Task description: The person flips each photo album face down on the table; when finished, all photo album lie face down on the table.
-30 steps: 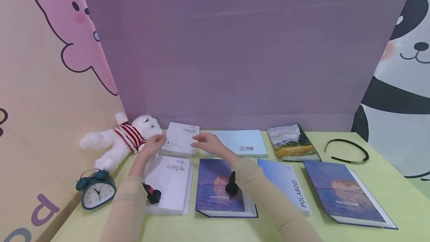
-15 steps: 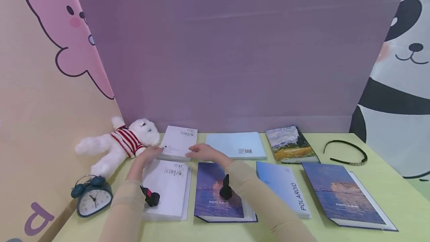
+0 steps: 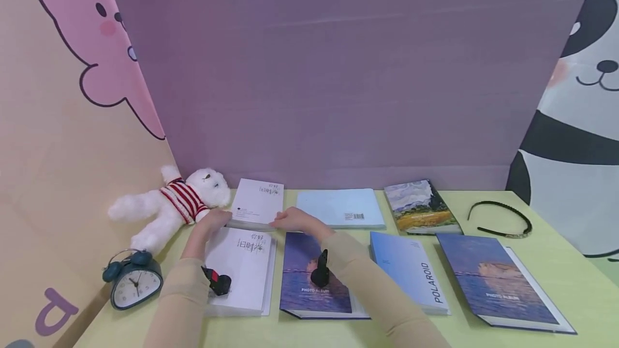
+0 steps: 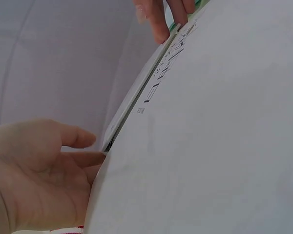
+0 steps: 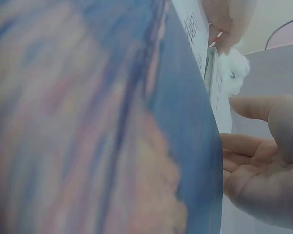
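Note:
A white book [image 3: 256, 197] with dark lettering lies at the back left in the head view, its grey near side facing me. My left hand [image 3: 215, 221] holds its near left corner. At the near right corner, my right hand [image 3: 299, 220] grips the book with thumb and fingers. In the left wrist view the left hand [image 4: 44, 175] has its thumb above and its fingertips tucked behind a second white book [image 4: 210, 122]. The right hand [image 5: 273, 156] shows in the right wrist view beyond a blue photo album [image 5: 185, 122]. That second white book [image 3: 237, 278] lies below my left hand.
A light blue book [image 3: 333, 205], a landscape-cover book [image 3: 420, 208] and a black headband [image 3: 524, 224] line the back. Nearer lie a Polaroid album [image 3: 406, 267] and another photo album [image 3: 503, 278]. A plush bear [image 3: 181, 200] and an alarm clock [image 3: 135, 283] stand left.
My hands have come down from the white book's sides to its near corners and now hold it. Its near edge looks raised, showing more of the grey side.

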`<state>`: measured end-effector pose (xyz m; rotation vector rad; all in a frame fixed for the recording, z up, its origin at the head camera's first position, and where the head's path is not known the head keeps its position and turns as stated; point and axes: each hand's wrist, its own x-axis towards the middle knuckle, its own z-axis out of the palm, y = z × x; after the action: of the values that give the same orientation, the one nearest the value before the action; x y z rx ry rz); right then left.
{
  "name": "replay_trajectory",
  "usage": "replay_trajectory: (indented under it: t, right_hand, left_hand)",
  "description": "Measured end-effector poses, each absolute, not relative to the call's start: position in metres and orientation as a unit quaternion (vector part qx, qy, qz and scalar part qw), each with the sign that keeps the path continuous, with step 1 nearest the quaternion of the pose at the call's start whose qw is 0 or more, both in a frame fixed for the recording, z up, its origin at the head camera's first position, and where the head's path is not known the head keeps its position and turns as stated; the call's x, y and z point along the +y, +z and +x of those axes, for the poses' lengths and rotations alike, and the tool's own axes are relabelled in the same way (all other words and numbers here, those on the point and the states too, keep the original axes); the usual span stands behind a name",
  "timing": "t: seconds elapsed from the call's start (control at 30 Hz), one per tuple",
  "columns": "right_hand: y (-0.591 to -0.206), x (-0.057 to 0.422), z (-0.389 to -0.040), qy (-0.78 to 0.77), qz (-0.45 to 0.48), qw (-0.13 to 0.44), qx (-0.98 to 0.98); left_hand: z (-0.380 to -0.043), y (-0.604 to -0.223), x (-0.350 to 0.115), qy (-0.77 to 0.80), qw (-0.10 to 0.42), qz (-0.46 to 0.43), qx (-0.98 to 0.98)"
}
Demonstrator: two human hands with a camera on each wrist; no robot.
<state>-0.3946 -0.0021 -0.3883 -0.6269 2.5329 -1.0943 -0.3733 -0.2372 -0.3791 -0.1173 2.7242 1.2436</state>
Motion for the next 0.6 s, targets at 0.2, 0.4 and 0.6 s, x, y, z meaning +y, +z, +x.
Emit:
replay_trajectory:
  t: [0.2, 0.4, 0.6]
  right_hand:
    - [-0.391, -0.003, -0.394, -0.392, -0.197, 0.149, 0.887]
    - [-0.393, -0.004, -0.396, -0.394, -0.189, 0.135, 0.889]
    - [-0.392, -0.007, -0.396, -0.392, -0.204, 0.144, 0.886]
  left_hand:
    - [-0.372, -0.377, -0.235, 0.426, 0.039, -0.035, 0.903]
    - [-0.372, -0.367, -0.229, 0.457, 0.034, -0.047, 0.887]
    - [-0.371, -0.364, -0.229, 0.492, 0.004, -0.061, 0.868]
